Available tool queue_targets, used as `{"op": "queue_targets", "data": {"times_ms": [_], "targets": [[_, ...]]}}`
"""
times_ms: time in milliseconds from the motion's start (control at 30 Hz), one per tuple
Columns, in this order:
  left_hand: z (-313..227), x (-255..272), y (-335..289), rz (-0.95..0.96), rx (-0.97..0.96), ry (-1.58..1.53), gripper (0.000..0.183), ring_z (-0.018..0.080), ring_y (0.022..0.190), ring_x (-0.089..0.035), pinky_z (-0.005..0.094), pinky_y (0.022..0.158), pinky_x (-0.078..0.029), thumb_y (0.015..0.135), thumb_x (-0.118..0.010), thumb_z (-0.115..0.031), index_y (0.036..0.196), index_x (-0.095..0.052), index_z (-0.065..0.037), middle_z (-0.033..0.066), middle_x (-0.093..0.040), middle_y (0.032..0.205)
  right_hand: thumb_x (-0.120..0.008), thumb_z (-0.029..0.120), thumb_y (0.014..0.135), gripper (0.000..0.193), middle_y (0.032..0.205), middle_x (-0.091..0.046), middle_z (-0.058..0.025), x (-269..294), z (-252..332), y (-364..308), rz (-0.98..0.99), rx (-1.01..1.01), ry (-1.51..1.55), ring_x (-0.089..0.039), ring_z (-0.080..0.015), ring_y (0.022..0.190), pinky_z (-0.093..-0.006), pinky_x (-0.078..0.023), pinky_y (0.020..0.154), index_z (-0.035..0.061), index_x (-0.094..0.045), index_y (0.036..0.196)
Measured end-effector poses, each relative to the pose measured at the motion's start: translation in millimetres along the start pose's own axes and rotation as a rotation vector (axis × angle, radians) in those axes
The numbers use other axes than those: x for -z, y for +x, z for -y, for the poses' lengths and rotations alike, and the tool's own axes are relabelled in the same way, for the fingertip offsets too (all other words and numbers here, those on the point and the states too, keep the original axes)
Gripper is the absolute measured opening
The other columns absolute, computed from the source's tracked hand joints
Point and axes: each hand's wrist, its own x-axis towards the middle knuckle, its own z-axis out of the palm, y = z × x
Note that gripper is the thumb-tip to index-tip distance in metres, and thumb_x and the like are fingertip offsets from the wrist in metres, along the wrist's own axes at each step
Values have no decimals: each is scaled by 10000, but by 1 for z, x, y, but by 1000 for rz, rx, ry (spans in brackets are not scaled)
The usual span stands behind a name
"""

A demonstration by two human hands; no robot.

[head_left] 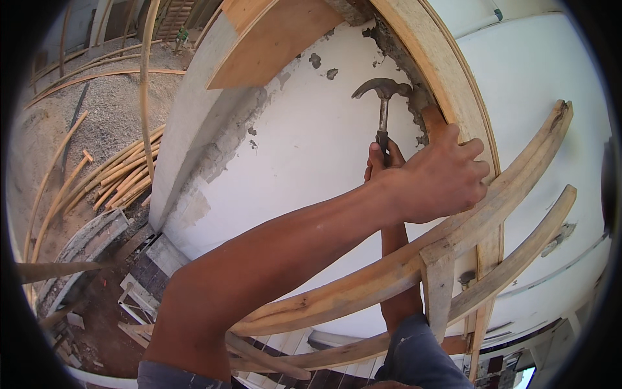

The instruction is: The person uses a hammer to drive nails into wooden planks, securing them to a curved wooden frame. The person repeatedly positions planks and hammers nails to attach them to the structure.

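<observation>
My right hand (pixel 391 159) is wrapped around the dark grip of a claw hammer (pixel 382 88). The hammer stands upright, its metal head close to the broken plaster edge. My left arm crosses in front of the right one. At the pale wooden frame (pixel 447 58), my left hand (pixel 444 175) is closed with its fingers curled; whatever lies inside them is hidden. A short brown wood piece (pixel 432 122) shows beside that hand, between frame and wall. Behind the hammer is a white wall (pixel 311 142) with chipped, rough plaster.
Two rough wooden poles (pixel 363 301) joined by a short upright (pixel 438 272) run across below my hands. A plywood panel (pixel 272 45) juts out above. At left, past a concrete edge (pixel 194 142), lie a bundle of wooden poles (pixel 126 170) and gravel (pixel 123 97).
</observation>
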Motion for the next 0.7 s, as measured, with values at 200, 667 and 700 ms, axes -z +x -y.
{"op": "queue_targets", "data": {"times_ms": [200,667,700], "targets": [[-1,-2,1,-49,13,16,105,188,886,-564,382,746,-426,710,-725,-173,658,-635,-159,-25,-568,784,-622,347,998,222,706,-514,50,-4,11,-5,-75,-102,93,-444,-56,472,-214,-374,422,136,-554,1002],[-9,-21,-19,-354,172,160,265,223,1010,-464,411,835,-310,749,-731,-165,966,-594,-231,19,-532,1101,-643,324,979,243,807,-532,17,49,-25,-64,-27,59,58,-480,-93,625,-251,-398,549,122,-541,1067],[-9,-25,-22,-368,172,194,277,217,995,-464,401,824,-314,753,-732,-172,988,-608,-252,13,-539,1095,-644,322,977,245,814,-534,15,49,-27,-63,-30,74,54,-483,-96,636,-254,-400,558,121,-540,1072]]}}
